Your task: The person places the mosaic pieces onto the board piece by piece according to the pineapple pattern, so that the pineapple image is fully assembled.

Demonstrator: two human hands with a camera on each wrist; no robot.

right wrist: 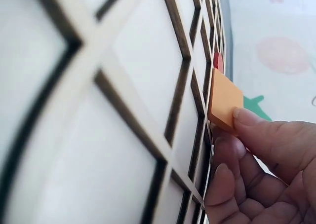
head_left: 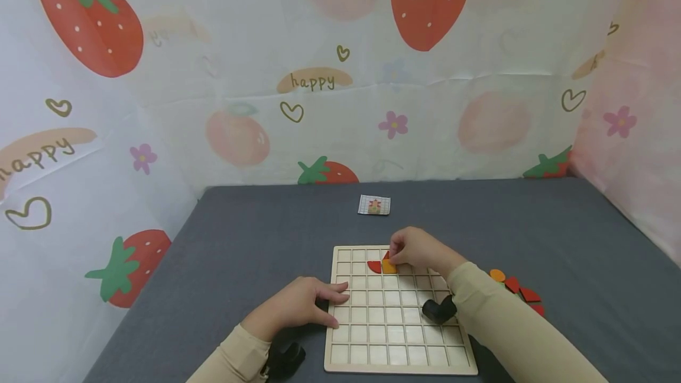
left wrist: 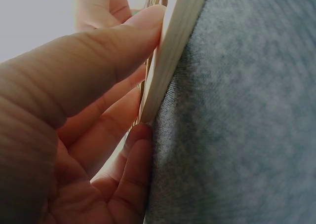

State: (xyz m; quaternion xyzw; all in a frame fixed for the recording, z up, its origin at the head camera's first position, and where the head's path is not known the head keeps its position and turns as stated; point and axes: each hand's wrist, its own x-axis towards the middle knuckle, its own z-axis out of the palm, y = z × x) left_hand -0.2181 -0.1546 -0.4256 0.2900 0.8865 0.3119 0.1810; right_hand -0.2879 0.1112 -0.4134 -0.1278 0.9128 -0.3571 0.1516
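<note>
A wooden grid board (head_left: 400, 367) lies on the grey cloth. My left hand (head_left: 305, 305) rests at its left edge, thumb (left wrist: 123, 41) against the rim and fingers reaching onto the grid. At the board's far side, my right hand (head_left: 425, 252) pinches an orange square tile (right wrist: 226, 99) between thumb and fingers. The tile is tilted, one edge close against the grid in the right wrist view. Just left of it sits a red quarter-round tile (head_left: 375, 266). A small red piece (head_left: 386, 255) shows behind the orange tile, partly hidden by the right hand.
Beyond the board lies a small picture card (head_left: 374, 205). Loose red tiles (head_left: 529, 295) and an orange round tile (head_left: 497, 275) lie right of the board, partly behind the right sleeve (head_left: 505, 318). A printed curtain (head_left: 330, 135) stands behind the table.
</note>
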